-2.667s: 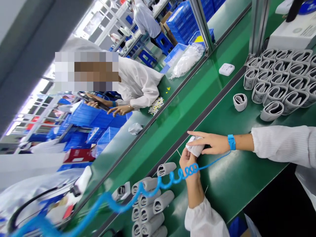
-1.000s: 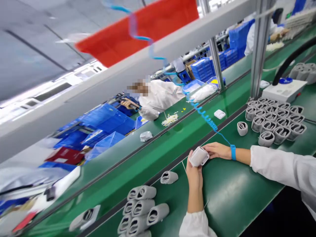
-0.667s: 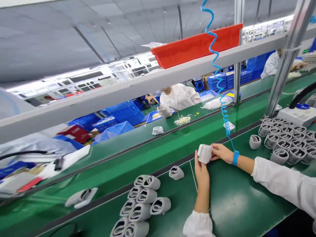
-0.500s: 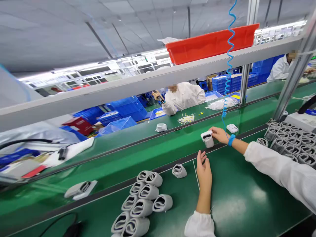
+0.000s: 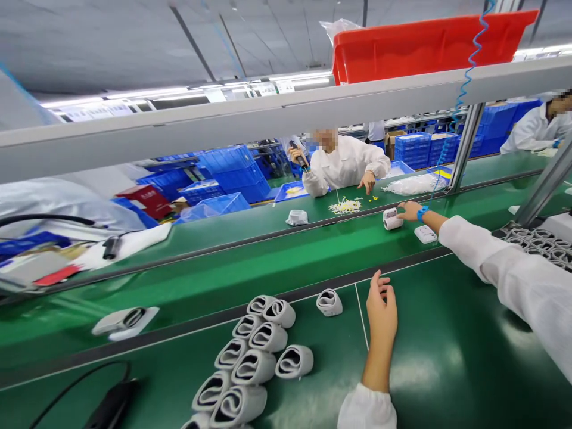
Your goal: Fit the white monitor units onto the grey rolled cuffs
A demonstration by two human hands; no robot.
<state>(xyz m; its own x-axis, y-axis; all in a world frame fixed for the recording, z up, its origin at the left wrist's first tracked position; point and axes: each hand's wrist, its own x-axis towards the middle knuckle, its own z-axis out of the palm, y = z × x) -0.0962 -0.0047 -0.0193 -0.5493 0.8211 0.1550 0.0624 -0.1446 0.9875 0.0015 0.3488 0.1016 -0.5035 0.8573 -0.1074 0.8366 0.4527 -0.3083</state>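
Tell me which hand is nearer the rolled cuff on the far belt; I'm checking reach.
Right: the right hand is beside the rolled cuff, fingertips at its side. The left hand lies well away, on the nearer belt.

Right hand (image 5: 409, 210) seemingly touches a rolled grey cuff (image 5: 392, 219), left hand (image 5: 381, 307) open.

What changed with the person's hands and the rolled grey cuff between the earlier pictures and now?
Earlier, both hands held the rolled grey cuff. The right hand has since carried it forward onto the far green belt, and its fingers now sit at or just beside the rolled grey cuff. The left hand has let go and is open and empty over the near green bench. The stacked rolled cuffs stayed as they were.
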